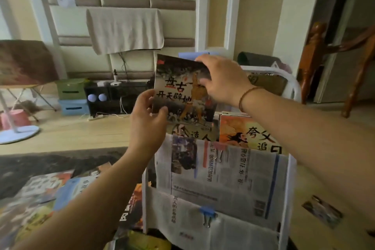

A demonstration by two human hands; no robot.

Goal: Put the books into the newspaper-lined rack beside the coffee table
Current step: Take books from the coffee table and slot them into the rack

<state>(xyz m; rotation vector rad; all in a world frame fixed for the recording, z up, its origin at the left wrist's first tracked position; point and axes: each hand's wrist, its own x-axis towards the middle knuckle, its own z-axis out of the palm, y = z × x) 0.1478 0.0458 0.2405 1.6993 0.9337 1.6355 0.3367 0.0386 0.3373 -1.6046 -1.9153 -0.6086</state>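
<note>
A thin picture book (178, 91) with a dark cover and Chinese lettering is held upright above the rack's upper tier. My left hand (148, 115) pinches its lower left corner. My right hand (221, 79) grips its top right edge. The white rack (291, 178) is lined with newspaper (223, 172) held by clips. Two books stand in the upper tier: an orange-covered one (249, 134) at the right and another one (192, 132) partly hidden behind the held book. Several more books (67, 195) lie on the dark coffee table (50, 164) at lower left.
A wooden chair (332, 57) stands at the far right. Along the back wall are a black low shelf (117, 95), green and blue boxes (71, 97) and a power strip. A white stand base (18, 134) sits on the floor at left. A small photo (322, 211) lies on the floor.
</note>
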